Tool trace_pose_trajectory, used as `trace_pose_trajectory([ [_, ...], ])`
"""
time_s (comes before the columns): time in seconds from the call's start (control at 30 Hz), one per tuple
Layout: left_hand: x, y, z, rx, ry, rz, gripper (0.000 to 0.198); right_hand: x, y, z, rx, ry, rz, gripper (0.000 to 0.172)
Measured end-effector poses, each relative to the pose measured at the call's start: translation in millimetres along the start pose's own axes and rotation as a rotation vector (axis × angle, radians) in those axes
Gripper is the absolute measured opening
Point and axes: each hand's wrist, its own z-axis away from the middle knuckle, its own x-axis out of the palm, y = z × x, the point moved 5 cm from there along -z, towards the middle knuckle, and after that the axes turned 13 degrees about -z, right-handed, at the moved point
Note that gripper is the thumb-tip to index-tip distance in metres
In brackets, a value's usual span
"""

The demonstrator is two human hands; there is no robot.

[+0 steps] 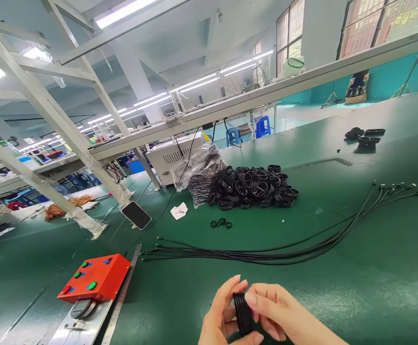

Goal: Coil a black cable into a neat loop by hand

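Low in the view, my left hand (215, 314) curls its fingers and thumb around a coiled black cable (244, 315). The coil's turns lie side by side in a tight band. From the other side my right hand (275, 306) pinches the coil's edge between thumb and fingers. Beyond both hands, a bundle of straight black cables (252, 255) with metal plugs at the ends stretches across the green table. Farther back lies a pile of coiled black cables (255, 187). A few small black rings (221, 224) sit in front of that pile.
On the left stands an orange box with coloured buttons (96, 278), beside a steel ruler (122, 294). A phone (136, 215) leans near the rack post. A clear plastic bag (203, 175) touches the pile. More black coils (365, 136) lie far right.
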Motion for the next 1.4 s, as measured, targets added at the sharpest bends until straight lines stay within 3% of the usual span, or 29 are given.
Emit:
trace_pose_trajectory([
  [0.23,4.9,-0.4,1.4,-0.073,-0.045,0.026,0.059,9.0,-5.5,6.0,-0.061,0.153,-0.127,0.063],
  [0.33,5.0,-3.0,2.4,-0.081,-0.051,0.092,0.055,8.4,-6.0,4.7,-0.042,0.083,-0.021,0.064],
  [0.4,4.9,-5.8,2.2,-0.095,-0.081,0.185,0.056,0.5,-13.0,5.8,-0.088,0.117,0.129,0.064],
  [0.53,2.9,-10.1,-0.1,-0.141,-0.163,0.377,0.072,-11.1,-33.3,14.5,-0.2,0.204,0.316,0.034],
  [0.6,2.9,-9.0,-0.4,-0.157,-0.24,0.426,0.073,-8.0,-34.4,16.2,-0.116,0.126,0.295,0.03],
  [0.77,4.2,-4.0,4.9,-0.223,-0.398,0.454,0.041,-4.6,-27.1,11.4,0.073,0.034,0.131,0.045],
  [0.87,2.0,-7.5,6.3,-0.236,-0.357,0.467,0.035,-10.4,-19.2,8.1,0.129,0.075,0.084,0.049],
  [1.03,1.7,-19.1,4.3,-0.208,-0.223,0.397,0.035,-6.7,-5.6,7.1,0.173,0.022,-0.101,0.052],
  [1.23,3.8,-22.0,0.4,-0.149,-0.036,0.172,0.086,-4.1,-0.7,2.7,0.125,0.133,-0.122,0.058],
  [1.3,4.4,-21.8,-0.7,-0.155,-0.01,0.155,0.08,-4.5,-2.7,1.3,0.106,0.139,-0.09,0.059],
  [1.4,7.9,-17.8,-2.0,-0.145,-0.064,0.216,0.072,-3.7,-8.4,0.3,0.089,0.12,-0.023,0.06],
])
